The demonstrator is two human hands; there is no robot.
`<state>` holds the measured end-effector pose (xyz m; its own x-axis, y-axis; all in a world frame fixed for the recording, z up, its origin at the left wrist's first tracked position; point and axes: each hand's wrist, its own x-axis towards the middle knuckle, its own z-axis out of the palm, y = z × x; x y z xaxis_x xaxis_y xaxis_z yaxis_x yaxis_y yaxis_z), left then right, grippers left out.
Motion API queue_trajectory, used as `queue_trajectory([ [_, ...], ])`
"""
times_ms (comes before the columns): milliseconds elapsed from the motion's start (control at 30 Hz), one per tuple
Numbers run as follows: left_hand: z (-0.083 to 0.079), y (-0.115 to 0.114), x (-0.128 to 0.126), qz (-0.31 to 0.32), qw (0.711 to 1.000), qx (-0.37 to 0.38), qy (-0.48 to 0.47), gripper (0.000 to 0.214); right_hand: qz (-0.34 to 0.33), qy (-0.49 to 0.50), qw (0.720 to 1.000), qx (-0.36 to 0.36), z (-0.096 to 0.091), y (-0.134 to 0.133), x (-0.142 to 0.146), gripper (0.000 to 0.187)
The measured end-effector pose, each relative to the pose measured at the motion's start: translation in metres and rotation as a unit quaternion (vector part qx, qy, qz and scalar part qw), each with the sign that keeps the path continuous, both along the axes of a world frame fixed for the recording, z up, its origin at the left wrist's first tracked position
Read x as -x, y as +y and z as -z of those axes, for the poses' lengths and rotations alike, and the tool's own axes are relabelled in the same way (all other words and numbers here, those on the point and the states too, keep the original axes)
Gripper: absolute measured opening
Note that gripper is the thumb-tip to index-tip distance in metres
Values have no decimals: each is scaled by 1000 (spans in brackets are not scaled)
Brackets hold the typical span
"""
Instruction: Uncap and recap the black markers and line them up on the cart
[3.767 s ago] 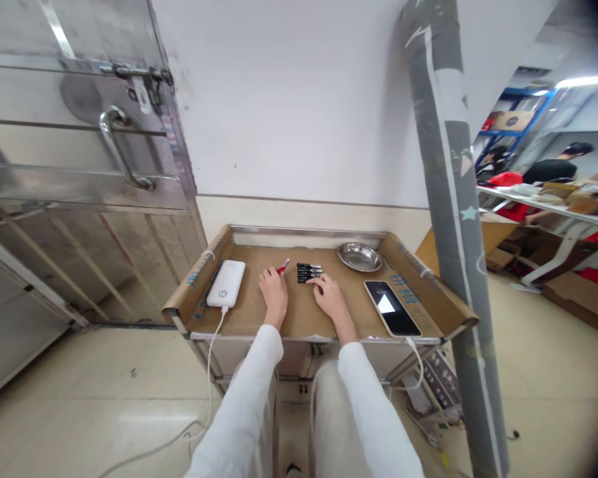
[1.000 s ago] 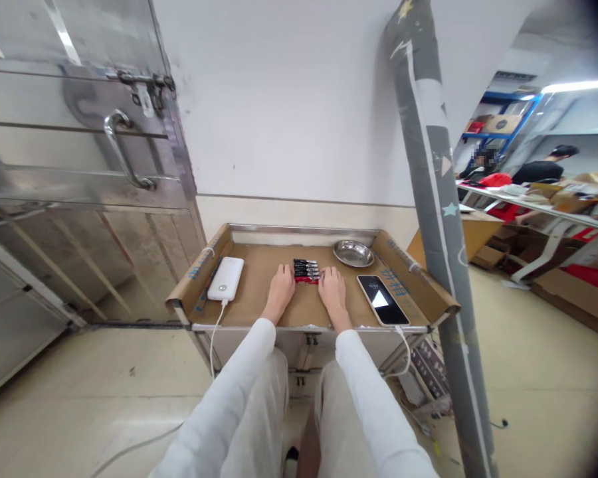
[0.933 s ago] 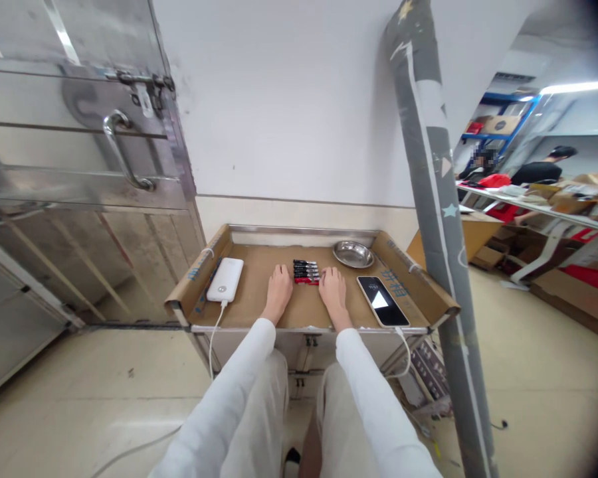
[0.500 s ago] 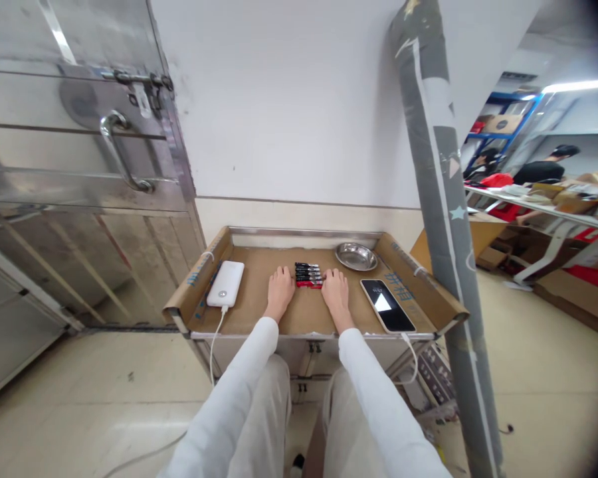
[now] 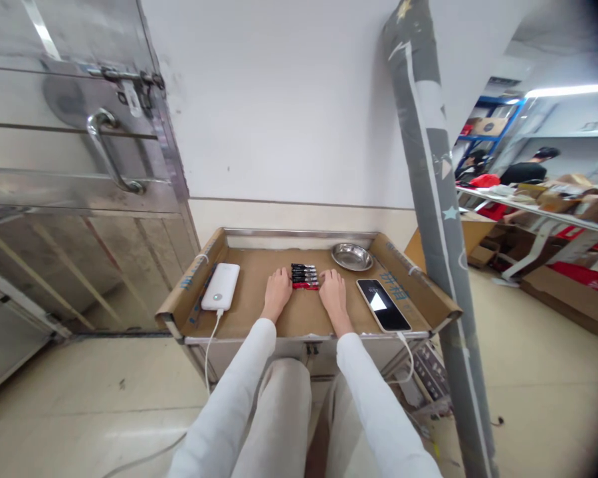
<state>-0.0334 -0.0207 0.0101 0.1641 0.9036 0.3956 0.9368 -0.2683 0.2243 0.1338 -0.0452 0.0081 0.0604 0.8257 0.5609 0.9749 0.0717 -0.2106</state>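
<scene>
Several black pens (image 5: 303,271) lie side by side in a neat row on the brown cardboard top, with red pens (image 5: 306,286) at the near end of the row. My left hand (image 5: 278,292) rests palm down at the left ends of the pens, its fingers pointing forward and slightly apart. At their right ends, my right hand (image 5: 333,294) lies palm down in the same way, its thumb side close to the red pens. Neither hand is wrapped round a pen. Whether the fingertips touch the pen ends is too small to tell.
A white power bank (image 5: 220,287) with a cable lies on the left. On the right are a phone (image 5: 383,305) with a cable and a round metal dish (image 5: 351,257). Cardboard walls (image 5: 408,275) edge the top. A grey patterned roll (image 5: 431,172) leans beside it.
The camera view has shifted slightly, moving the scene a little left. Both hands stay beside the pens, and the row looks the same. My left knee has shifted to the right.
</scene>
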Motion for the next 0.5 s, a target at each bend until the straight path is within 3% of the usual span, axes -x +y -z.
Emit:
queue_trajectory([
  [200,-4,-5,-2,-4,999,-10,-37,13,-112,46,993,7,-2,-3,-1,27],
  [367,-5,-18,1,170,981,-30,-86,15,-174,69,982,18,-2,-5,0,26],
  [500,-1,-20,4,199,975,-7,-96,14,-187,63,980,21,-3,-8,-1,25],
])
